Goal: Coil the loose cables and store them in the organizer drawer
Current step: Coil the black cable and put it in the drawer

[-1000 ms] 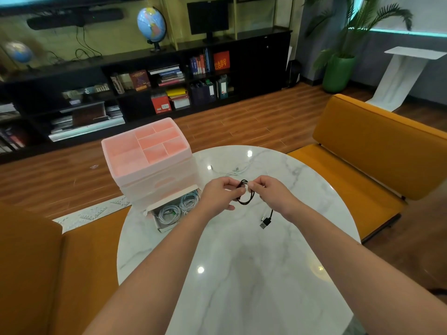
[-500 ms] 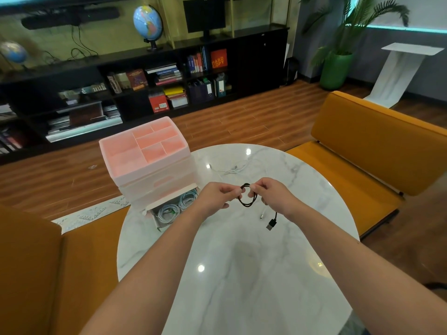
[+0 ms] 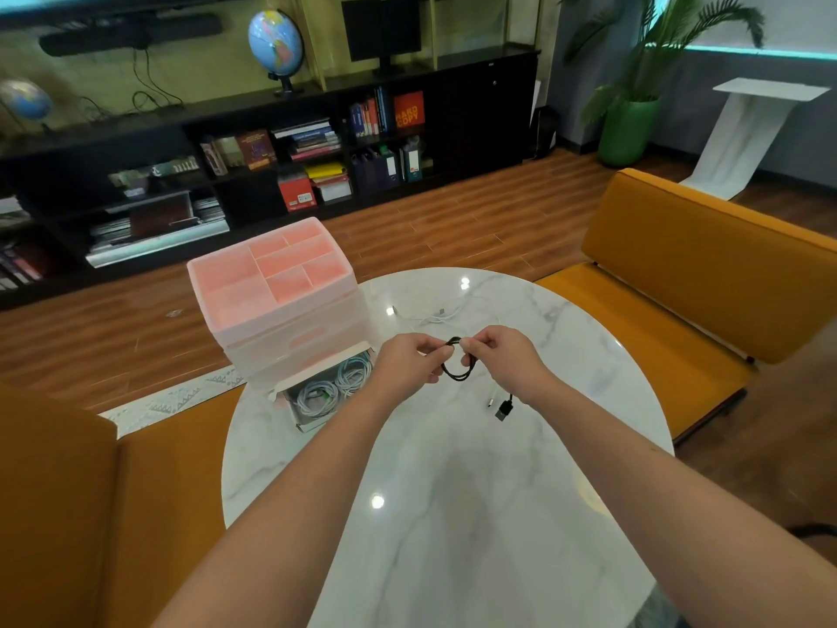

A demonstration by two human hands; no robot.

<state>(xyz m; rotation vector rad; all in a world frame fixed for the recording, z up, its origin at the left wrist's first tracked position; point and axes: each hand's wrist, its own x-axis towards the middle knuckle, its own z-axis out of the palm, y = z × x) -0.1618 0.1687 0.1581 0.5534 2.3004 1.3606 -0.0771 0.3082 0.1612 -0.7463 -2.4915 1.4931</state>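
While a black USB cable (image 3: 458,365) was pinched into a small coil above the marble table (image 3: 453,514) by the left hand (image 3: 407,362) and right hand (image 3: 507,355), white cables (image 3: 335,387) were seen coiled in the pink organizer's (image 3: 271,283) open drawer (image 3: 312,396).

Two bare forearms enter from the bottom edge of the frame, one from the lower left and one from the lower right, and narrow toward the wrists near the middle of the picture. No sleeve, cuff, watch, bracelet or ring shows on either arm, and both the left hand (image 3: 410,364) and the right hand (image 3: 509,358) are ungloved. The fingernails that can be seen look short and unpainted, though they are small in the frame.
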